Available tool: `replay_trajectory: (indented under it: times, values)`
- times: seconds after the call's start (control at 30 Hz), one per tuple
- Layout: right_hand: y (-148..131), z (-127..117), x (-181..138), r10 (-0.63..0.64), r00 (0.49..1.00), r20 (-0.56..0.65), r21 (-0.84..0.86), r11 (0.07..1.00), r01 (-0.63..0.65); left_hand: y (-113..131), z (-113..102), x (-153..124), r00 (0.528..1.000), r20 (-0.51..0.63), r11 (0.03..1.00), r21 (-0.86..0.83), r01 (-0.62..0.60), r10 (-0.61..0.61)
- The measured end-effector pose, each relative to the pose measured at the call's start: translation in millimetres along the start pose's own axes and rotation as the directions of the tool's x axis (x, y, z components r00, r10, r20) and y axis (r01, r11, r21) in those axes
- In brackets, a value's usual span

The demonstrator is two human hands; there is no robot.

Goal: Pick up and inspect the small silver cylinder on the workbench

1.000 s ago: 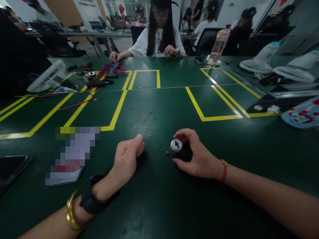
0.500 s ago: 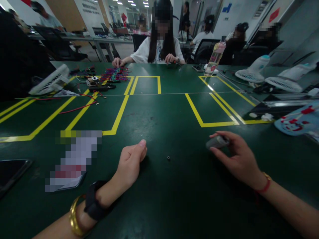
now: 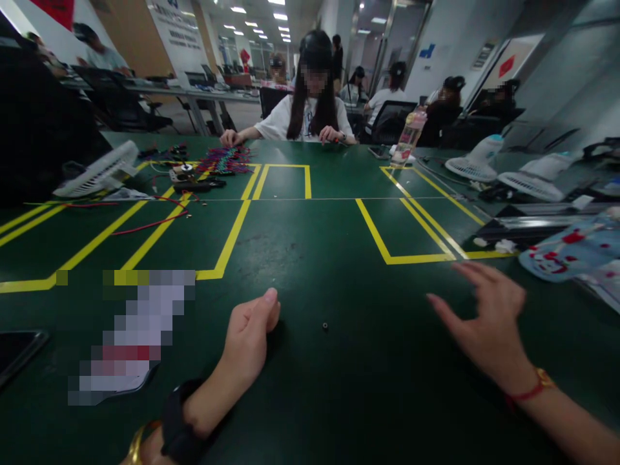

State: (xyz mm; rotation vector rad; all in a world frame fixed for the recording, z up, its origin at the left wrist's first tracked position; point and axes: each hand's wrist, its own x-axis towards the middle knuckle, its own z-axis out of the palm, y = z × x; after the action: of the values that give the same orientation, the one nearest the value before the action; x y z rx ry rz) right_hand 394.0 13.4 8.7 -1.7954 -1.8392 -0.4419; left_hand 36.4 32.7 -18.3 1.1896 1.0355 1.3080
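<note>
My left hand (image 3: 252, 336) rests on the green table (image 3: 310, 400) as a closed fist, thumb on top. Whatever its fingers may hold is hidden. A small dark ring-shaped piece, like a nut (image 3: 325, 326), lies on the tabletop to the right of that fist. Farther right, my right hand (image 3: 489, 316) is open, its thumb spread wide from the fingers, with nothing visible in the gap. The grey cylinder seen earlier in this hand does not show clearly now; the hand may be covering it.
A pixelated phone-like slab (image 3: 130, 342) and a dark device (image 3: 19, 352) lie at left. Bundled wires (image 3: 227, 160) and a white fan (image 3: 101, 171) stand farther back. A patterned blue item (image 3: 557, 248) and a bottle (image 3: 409, 137) are at right. Across sits a person (image 3: 310, 116).
My right hand has opened and moved right, and the grey cylinder is no longer between its fingers. My left fist keeps its pose. The camera view has tilted up slightly.
</note>
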Motion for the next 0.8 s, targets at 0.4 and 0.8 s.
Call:
replay_trajectory:
  times: [0.4, 0.8]
  values:
    - [-110.3, 11.8, 13.9, -0.393, 0.871, 0.294, 0.432, 0.868, 0.246, 5.2, -9.5, 1.6, 0.996, 0.031, 0.986, -0.137, 0.09, -0.087]
    - [85.6, -35.8, 38.6, 0.457, 0.828, 0.324, -0.258, 0.885, -0.387, 17.7, -14.0, 11.8, 0.979, 0.085, 0.935, -0.289, 0.203, -0.187]
